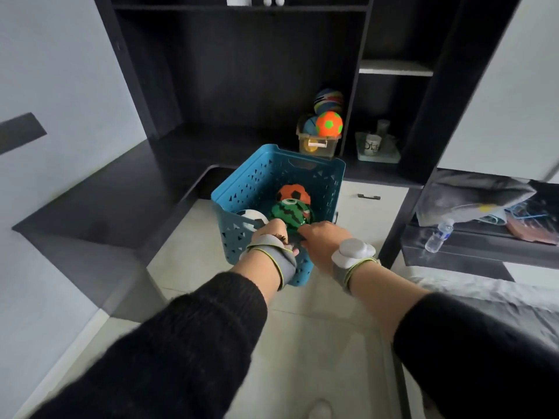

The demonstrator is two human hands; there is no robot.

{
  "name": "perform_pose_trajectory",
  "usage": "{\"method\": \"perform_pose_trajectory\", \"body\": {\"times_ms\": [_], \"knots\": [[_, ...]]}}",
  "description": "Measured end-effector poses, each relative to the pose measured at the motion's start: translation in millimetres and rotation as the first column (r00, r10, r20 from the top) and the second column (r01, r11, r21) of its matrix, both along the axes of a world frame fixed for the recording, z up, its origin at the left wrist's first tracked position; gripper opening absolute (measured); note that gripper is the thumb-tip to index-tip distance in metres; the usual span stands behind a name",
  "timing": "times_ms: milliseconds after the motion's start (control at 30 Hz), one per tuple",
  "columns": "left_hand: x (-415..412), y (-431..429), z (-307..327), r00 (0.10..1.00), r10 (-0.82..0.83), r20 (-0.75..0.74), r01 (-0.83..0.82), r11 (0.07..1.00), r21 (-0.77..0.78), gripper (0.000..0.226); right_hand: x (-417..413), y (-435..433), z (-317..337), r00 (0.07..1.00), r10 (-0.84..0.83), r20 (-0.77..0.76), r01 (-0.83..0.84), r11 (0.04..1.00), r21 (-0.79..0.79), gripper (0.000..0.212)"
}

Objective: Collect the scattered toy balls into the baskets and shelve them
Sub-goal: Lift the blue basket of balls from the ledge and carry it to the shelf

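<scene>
Both arms reach forward in black knitted sleeves, pushed back from the forearms. The left hand (270, 231) closes its fingers over a near rim, with a grey strap across its back. The right hand (320, 237), just beside it, grips the same way and wears a grey-and-white wrist device (352, 251).

Blue basket (272, 176) of toy balls, held off the floor at its near rim.

Perforated plastic, tilted, carrying a watermelon-striped ball (292, 214), an orange-and-black ball (293, 193) behind it and a white-and-black ball (251, 220) to the left. Farther back on the dark shelf, a clear bin (317, 145) heaped with an orange-and-green ball (329, 124), a blue ball (310, 127) and a striped ball (328, 99) on top.
</scene>
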State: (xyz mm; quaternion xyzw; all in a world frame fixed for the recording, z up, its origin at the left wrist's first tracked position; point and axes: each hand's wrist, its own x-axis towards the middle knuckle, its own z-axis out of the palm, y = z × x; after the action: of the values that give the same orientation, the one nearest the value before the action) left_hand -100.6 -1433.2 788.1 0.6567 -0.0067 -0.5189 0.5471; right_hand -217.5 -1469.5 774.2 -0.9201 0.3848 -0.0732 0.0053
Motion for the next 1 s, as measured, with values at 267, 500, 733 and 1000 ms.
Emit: {"method": "perform_pose_trajectory", "body": {"times_ms": [267, 500, 733, 1000], "knots": [[77, -154, 14, 0.941, -0.075, 0.329, 0.056, 0.996, 0.068, 0.043, 81, -187, 25, 0.994, 0.105, 0.004, -0.105, 0.994, -0.029, 0.014], [170, -248, 9, 0.161, -0.311, 0.937, -0.085, 0.941, 0.327, 0.05, 157, -304, 29, 0.993, 0.102, -0.058, -0.101, 0.995, 0.005, 0.016], [303, -383, -22, -0.368, -0.552, 0.748, 0.199, 0.74, 0.643, 0.025, 258, -435, -2, 0.982, -0.009, -0.186, 0.017, 0.999, 0.04, 0.023], [390, -511, -36, -0.389, -0.6, 0.699, 0.322, 0.622, 0.713, 0.021, 320, -541, -25, 0.972, -0.12, -0.201, 0.153, 0.976, 0.155, 0.019]]}}
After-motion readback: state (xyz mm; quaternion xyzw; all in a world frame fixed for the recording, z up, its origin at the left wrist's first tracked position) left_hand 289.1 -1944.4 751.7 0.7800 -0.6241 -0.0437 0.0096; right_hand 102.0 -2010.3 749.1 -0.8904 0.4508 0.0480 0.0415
